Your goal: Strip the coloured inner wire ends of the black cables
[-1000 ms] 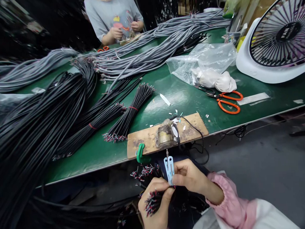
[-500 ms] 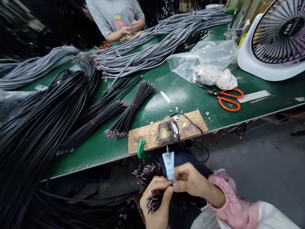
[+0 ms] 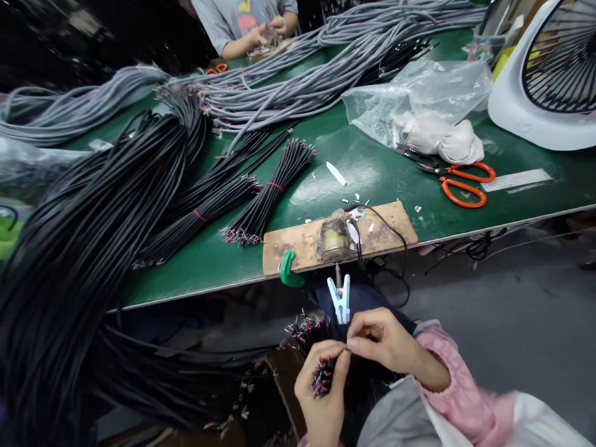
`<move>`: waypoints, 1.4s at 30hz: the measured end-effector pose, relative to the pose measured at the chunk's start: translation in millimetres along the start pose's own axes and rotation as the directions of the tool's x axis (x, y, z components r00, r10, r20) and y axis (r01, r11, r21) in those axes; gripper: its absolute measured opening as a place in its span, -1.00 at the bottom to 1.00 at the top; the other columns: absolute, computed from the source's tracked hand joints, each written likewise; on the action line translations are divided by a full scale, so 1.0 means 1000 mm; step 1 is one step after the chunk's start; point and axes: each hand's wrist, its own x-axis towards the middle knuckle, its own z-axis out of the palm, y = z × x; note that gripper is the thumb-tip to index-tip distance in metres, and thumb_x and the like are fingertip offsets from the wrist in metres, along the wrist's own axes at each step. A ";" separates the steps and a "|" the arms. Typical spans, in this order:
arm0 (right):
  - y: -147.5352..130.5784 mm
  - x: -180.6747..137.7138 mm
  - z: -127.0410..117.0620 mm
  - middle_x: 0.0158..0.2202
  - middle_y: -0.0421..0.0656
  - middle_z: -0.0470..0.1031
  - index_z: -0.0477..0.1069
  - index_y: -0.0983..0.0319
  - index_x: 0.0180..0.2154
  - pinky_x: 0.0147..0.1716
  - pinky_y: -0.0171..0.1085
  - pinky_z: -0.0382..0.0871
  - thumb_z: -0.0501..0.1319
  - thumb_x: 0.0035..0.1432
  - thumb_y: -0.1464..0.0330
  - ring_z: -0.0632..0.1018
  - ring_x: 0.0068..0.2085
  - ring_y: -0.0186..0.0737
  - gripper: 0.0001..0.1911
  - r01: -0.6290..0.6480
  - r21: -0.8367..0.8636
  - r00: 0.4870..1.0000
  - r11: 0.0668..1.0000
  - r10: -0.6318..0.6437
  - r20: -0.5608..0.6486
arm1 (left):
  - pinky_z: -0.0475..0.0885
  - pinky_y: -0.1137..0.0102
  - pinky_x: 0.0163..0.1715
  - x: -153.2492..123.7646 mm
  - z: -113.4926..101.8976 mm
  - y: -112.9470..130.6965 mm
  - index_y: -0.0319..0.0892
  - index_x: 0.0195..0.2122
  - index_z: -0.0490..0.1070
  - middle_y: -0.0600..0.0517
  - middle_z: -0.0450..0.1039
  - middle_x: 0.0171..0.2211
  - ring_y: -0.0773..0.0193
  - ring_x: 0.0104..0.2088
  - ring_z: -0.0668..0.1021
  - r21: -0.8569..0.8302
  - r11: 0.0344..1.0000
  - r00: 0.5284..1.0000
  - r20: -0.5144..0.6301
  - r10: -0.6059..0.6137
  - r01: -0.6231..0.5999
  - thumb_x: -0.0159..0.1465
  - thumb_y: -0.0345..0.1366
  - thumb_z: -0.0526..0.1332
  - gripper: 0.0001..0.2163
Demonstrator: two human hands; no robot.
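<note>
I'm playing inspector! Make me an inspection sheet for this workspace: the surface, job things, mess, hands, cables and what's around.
Surface: green table, with a wooden board at its near edge.
Job's things: black wire bundle with coloured ends; blue clip just beyond the hands.
Clutter: white scraps, plastic bag, orange-handled scissors.
Hands: left hand grips the bundle; right hand has its fingertips at the left's; anything between them is too small to tell.
Cables: grey cables across the back; black cables drape over the near edge.
Surroundings: fan at right; another person opposite.
</note>
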 end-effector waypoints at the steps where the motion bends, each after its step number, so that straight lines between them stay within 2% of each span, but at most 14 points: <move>1: -0.001 0.001 0.000 -0.54 -0.23 0.40 0.48 0.30 -0.43 -0.49 -0.35 0.24 0.35 0.14 0.13 0.37 -0.50 -0.37 -0.65 0.000 -0.013 0.999 1.000 -0.001 -0.054 | 0.51 0.34 -0.23 -0.002 0.002 -0.003 -0.15 -0.39 0.58 -0.01 0.58 -0.34 0.17 -0.30 0.62 0.027 0.999 0.997 -0.066 0.027 -0.026 0.24 -0.37 0.34 -0.93; 4: 0.000 0.000 0.002 -0.60 -0.27 0.37 0.43 0.27 -0.39 -0.58 -0.38 0.24 0.32 0.18 0.07 0.36 -0.59 -0.39 -0.62 -0.004 0.025 0.976 1.000 0.009 -0.216 | 0.52 0.29 -0.19 -0.008 0.003 -0.014 -0.15 -0.35 0.57 -0.02 0.56 -0.29 0.15 -0.26 0.63 0.066 0.994 0.976 -0.194 0.100 -0.088 0.27 -0.38 0.31 -0.94; 6: 0.002 -0.001 0.006 -0.60 -0.27 0.42 0.43 0.27 -0.30 -0.61 -0.38 0.29 0.27 0.23 0.04 0.41 -0.62 -0.37 -0.61 0.023 0.102 0.973 0.994 0.001 -0.230 | 0.52 0.26 -0.19 -0.013 0.003 -0.022 -0.15 -0.34 0.55 -0.02 0.51 -0.29 0.14 -0.25 0.60 0.093 0.986 0.965 -0.212 0.156 -0.139 0.29 -0.37 0.28 -0.92; 9: 0.009 -0.003 0.016 -0.44 -0.13 0.59 0.44 0.28 -0.16 -0.37 -0.29 0.51 0.24 0.28 0.06 0.60 -0.44 -0.26 -0.61 0.078 0.179 0.991 0.981 -0.056 -0.121 | 0.50 0.21 -0.13 -0.021 0.004 -0.028 -0.14 -0.34 0.54 -0.04 0.44 -0.23 0.12 -0.20 0.56 0.218 0.955 0.942 -0.226 0.248 -0.199 0.29 -0.39 0.27 -0.92; 11: 0.016 -0.001 0.022 -0.31 -0.04 0.64 0.46 0.29 -0.10 -0.19 -0.23 0.53 0.21 0.31 0.07 0.66 -0.27 -0.20 -0.60 0.090 0.147 0.996 0.985 -0.086 -0.029 | 0.50 0.24 -0.17 -0.026 0.006 -0.027 -0.13 -0.34 0.55 -0.04 0.41 -0.21 0.13 -0.21 0.54 0.342 0.909 0.915 -0.234 0.329 -0.240 0.25 -0.40 0.30 -0.95; 14: 0.028 0.006 0.027 -0.24 -0.02 0.64 0.50 0.30 -0.09 -0.14 -0.21 0.51 0.14 0.36 0.09 0.66 -0.21 -0.18 -0.59 0.083 0.026 0.992 0.996 -0.085 0.091 | 0.50 0.31 -0.31 -0.031 0.006 -0.024 -0.11 -0.32 0.59 -0.03 0.38 -0.26 0.15 -0.27 0.51 0.487 0.821 0.863 -0.230 0.451 -0.299 0.17 -0.40 0.38 -0.93; 16: 0.037 0.011 0.027 -0.26 -0.04 0.64 0.53 0.30 -0.11 -0.16 -0.22 0.51 0.12 0.37 0.11 0.65 -0.22 -0.18 -0.59 0.066 -0.045 0.988 0.997 -0.059 0.145 | 0.51 0.33 -0.34 -0.032 0.005 -0.022 -0.09 -0.30 0.62 -0.01 0.38 -0.29 0.17 -0.30 0.51 0.504 0.805 0.851 -0.228 0.473 -0.313 0.16 -0.41 0.40 -0.90; 20: 0.049 0.015 0.026 -0.28 -0.07 0.63 0.57 0.30 -0.20 -0.18 -0.25 0.47 0.12 0.36 0.17 0.61 -0.25 -0.20 -0.63 0.061 -0.166 0.986 0.984 -0.034 0.162 | 0.56 0.32 -0.31 -0.026 -0.001 -0.021 -0.12 -0.29 0.59 -0.01 0.53 -0.35 0.18 -0.35 0.61 0.253 0.920 0.924 -0.161 0.347 -0.301 0.28 -0.35 0.31 -0.95; 22: 0.051 0.014 0.025 -0.37 -0.12 0.60 0.57 0.31 -0.24 -0.28 -0.29 0.45 0.12 0.37 0.19 0.57 -0.35 -0.25 -0.64 0.039 -0.188 0.993 0.981 -0.016 0.119 | 0.58 0.33 -0.32 -0.020 -0.003 -0.020 -0.15 -0.32 0.57 -0.02 0.59 -0.40 0.17 -0.37 0.65 0.093 0.974 0.966 -0.141 0.217 -0.205 0.35 -0.26 0.24 -0.85; 25: 0.047 0.010 0.024 -0.49 -0.18 0.53 0.55 0.31 -0.26 -0.40 -0.33 0.42 0.14 0.35 0.18 0.52 -0.47 -0.29 -0.65 0.023 -0.172 1.000 0.985 -0.025 -0.013 | 0.60 0.29 -0.27 -0.015 -0.005 -0.016 -0.19 -0.36 0.60 -0.07 0.63 -0.42 0.12 -0.37 0.68 0.006 0.998 0.990 -0.127 0.056 -0.056 0.36 -0.17 0.23 -0.74; 28: 0.036 0.004 0.022 -0.40 -0.12 0.57 0.54 0.27 -0.27 -0.33 -0.29 0.44 0.16 0.34 0.19 0.57 -0.38 -0.23 -0.69 0.108 -0.222 0.965 0.969 -0.156 -0.211 | 0.61 0.22 -0.20 -0.014 -0.004 -0.012 -0.20 -0.37 0.63 -0.10 0.65 -0.40 0.05 -0.33 0.70 -0.002 1.000 0.994 -0.109 0.006 -0.006 0.33 -0.15 0.27 -0.74; 30: 0.028 0.000 0.021 -0.38 -0.10 0.58 0.54 0.26 -0.29 -0.31 -0.26 0.44 0.16 0.35 0.22 0.57 -0.36 -0.21 -0.71 0.189 -0.272 0.928 0.944 -0.262 -0.263 | 0.60 0.18 -0.16 -0.015 -0.003 -0.010 -0.18 -0.35 0.63 -0.10 0.66 -0.37 0.04 -0.30 0.70 0.007 1.000 0.995 -0.100 0.018 -0.017 0.33 -0.19 0.28 -0.78; 36: 0.012 -0.004 0.020 -0.37 -0.07 0.60 0.57 0.24 -0.29 -0.26 -0.20 0.43 0.19 0.32 0.27 0.56 -0.32 -0.15 -0.76 0.328 -0.234 0.928 0.915 -0.358 -0.101 | 0.59 0.14 -0.09 -0.015 -0.002 -0.006 -0.16 -0.33 0.59 -0.05 0.63 -0.35 0.07 -0.28 0.69 0.023 0.995 0.989 -0.106 0.104 -0.102 0.31 -0.33 0.28 -0.90; 42: 0.007 -0.004 0.016 -0.34 -0.05 0.63 0.57 0.24 -0.27 -0.20 -0.12 0.40 0.27 0.24 0.28 0.55 -0.32 -0.13 -0.83 0.389 -0.277 0.917 0.878 -0.399 0.023 | 0.59 0.26 -0.18 -0.010 -0.003 0.001 -0.14 -0.40 0.55 0.03 0.58 -0.43 0.20 -0.42 0.63 0.030 0.995 0.995 -0.037 0.097 -0.096 0.28 -0.39 0.29 -0.89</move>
